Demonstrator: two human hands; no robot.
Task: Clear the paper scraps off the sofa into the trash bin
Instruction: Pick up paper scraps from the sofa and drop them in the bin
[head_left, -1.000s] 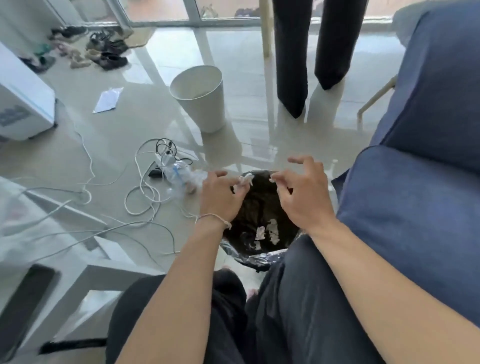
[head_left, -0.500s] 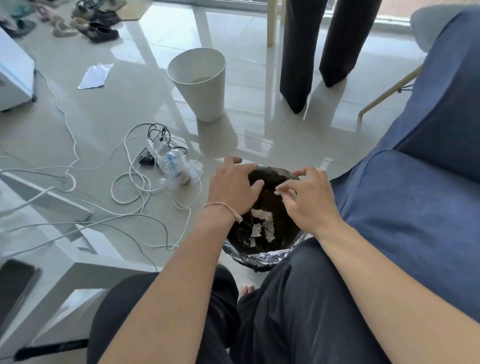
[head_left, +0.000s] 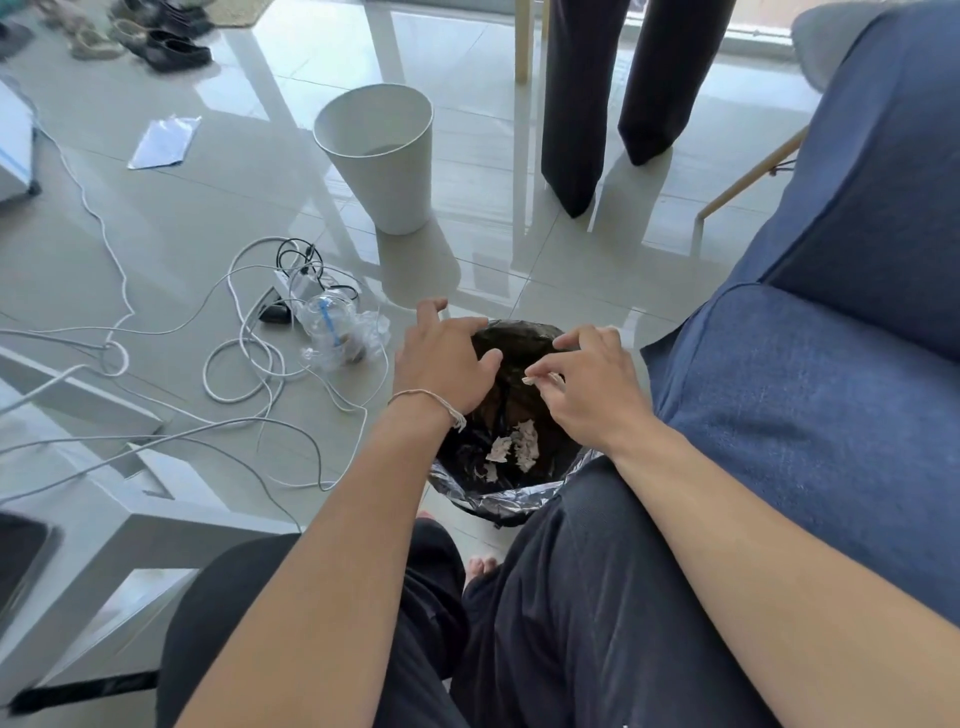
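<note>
A trash bin lined with a black bag stands on the floor between my knees and the blue sofa. Several white paper scraps lie inside it. My left hand hovers over the bin's left rim with fingers spread and nothing in it. My right hand is over the bin's right side and pinches a small paper scrap between thumb and fingertips. The visible sofa cushion shows no scraps.
An empty white bin stands farther off on the tiled floor. White cables and a crushed plastic bottle lie left of the black bin. A person's dark-trousered legs stand behind. A low glass table is at left.
Both hands have lowered over the bin. My left hand let go of its scrap and opened; more scraps now lie in the bag. My right hand still pinches a small piece.
</note>
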